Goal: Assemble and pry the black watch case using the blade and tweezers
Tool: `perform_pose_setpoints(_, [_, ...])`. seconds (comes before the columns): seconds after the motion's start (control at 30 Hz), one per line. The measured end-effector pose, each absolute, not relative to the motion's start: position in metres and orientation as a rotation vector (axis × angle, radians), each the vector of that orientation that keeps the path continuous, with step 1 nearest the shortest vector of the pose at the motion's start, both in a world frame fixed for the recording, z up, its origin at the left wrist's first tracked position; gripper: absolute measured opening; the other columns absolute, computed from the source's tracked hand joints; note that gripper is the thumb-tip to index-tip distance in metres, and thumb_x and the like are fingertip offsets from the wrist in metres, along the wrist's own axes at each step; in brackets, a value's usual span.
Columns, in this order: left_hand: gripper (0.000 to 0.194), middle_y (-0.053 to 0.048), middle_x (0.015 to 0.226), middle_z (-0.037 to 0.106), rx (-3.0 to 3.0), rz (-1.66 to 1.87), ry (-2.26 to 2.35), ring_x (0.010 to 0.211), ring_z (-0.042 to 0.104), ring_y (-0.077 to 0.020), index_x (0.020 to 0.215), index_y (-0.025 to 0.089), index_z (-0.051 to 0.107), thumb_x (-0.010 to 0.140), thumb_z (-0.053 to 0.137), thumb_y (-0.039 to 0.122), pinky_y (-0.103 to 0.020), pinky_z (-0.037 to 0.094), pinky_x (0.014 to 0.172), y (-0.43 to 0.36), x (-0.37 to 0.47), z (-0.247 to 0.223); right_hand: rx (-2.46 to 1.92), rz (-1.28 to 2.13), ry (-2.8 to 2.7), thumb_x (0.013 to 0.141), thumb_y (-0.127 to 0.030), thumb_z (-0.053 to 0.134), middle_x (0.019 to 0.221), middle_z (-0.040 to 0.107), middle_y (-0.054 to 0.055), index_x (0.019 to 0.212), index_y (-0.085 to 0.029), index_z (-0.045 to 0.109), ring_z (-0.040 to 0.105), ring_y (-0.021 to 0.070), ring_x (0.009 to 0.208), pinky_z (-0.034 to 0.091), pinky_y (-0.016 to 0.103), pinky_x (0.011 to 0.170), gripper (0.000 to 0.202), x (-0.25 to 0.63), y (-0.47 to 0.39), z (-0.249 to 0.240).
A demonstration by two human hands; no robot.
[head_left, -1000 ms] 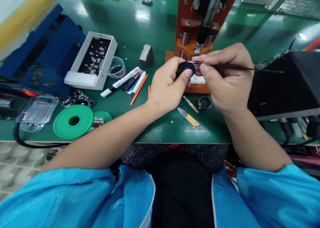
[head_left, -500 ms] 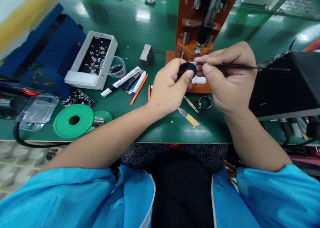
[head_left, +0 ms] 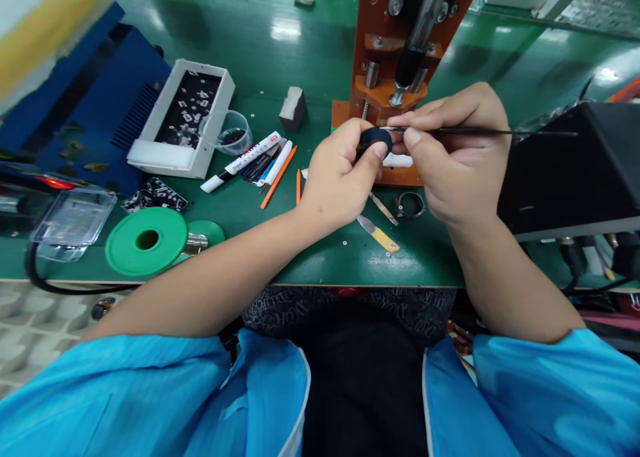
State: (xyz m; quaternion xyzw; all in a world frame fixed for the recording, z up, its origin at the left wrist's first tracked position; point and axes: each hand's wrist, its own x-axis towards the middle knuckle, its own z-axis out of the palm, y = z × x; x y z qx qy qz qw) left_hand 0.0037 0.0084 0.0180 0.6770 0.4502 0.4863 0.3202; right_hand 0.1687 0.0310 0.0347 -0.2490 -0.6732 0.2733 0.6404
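Part [head_left: 376,139] in the left hand [head_left: 340,170], tool [head_left: 470,131] in the right hand [head_left: 460,160]

I see the left fingers grasping the part, which is dark and round, with the thumb pressed on its lower edge. The right fingers pinch the tool, thin and dark, close to its metal tip; the other end goes out past the hand, toward the black box [head_left: 580,167]. This tip is at the upper rim of the part, but I cannot tell if it touches. Both hands are above the table [head_left: 310,263], in front of the orange press [head_left: 384,89]. Below them lie a knife [head_left: 384,238] with yellow handle and, more to the right, a ring [head_left: 397,207]. At the left side I notice a marker [head_left: 241,163] beside some pens [head_left: 277,165], a clear cup [head_left: 246,140] near the white tray [head_left: 214,133], and a green spool [head_left: 123,243].
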Motion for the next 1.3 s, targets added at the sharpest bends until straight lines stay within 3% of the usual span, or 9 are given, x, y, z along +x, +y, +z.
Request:
perform_pose_setpoints(0.7, [0.039,-0.003,0.092,0.073,1.863,1.271,1.207,0.094,0.074,-0.024,0.106,0.025,0.063,0.111,0.052,0.062,-0.042,0.063,0.089,0.0075,0.0022,0.016,-0.604,0.609,-1.554,0.094,-0.052,0.09,0.091,0.076,0.0,0.088,-0.03,0.071,0.077,0.0233,0.087,0.07,0.039,0.076,0.03,0.1711,0.0311,0.0388])
perform_pose_setpoints(0.83, [0.039,-0.005,0.101,0.075,1.92,1.279,1.197,0.105,0.073,-0.0262,0.107,0.025,0.064,0.111,0.054,0.062,-0.043,0.062,0.092,0.0089,0.0017,0.0159,-0.557,0.598,-1.612,0.096,-0.046,0.09,0.092,0.076,0.001,0.09,-0.028,0.075,0.077,0.0229,0.088,0.069,0.038,0.078,0.024,0.1728,0.0316,0.0394])
perform_pose_setpoints(1.17, [0.034,-0.006,0.105,0.076,1.942,1.296,1.188,0.105,0.073,-0.0257,0.108,0.024,0.065,0.111,0.054,0.057,-0.042,0.061,0.093,0.0084,0.0027,0.0154,-0.573,0.621,-1.577,0.094,-0.024,0.082,0.093,0.076,0.001,0.091,-0.027,0.076,0.077,0.0237,0.09,0.067,0.039,0.08,0.008,0.1717,0.0271,0.0398])
perform_pose_setpoints(1.3, [0.034,-0.006,0.106,0.077,1.922,1.315,1.167,0.104,0.073,-0.0254,0.108,0.024,0.064,0.111,0.054,0.056,-0.042,0.062,0.093,0.009,0.0034,0.0142,-0.598,0.611,-1.576,0.094,-0.025,0.083,0.092,0.075,0.0,0.091,-0.028,0.076,0.076,0.0226,0.087,0.067,0.038,0.077,0.008,0.1728,0.0274,0.0401])
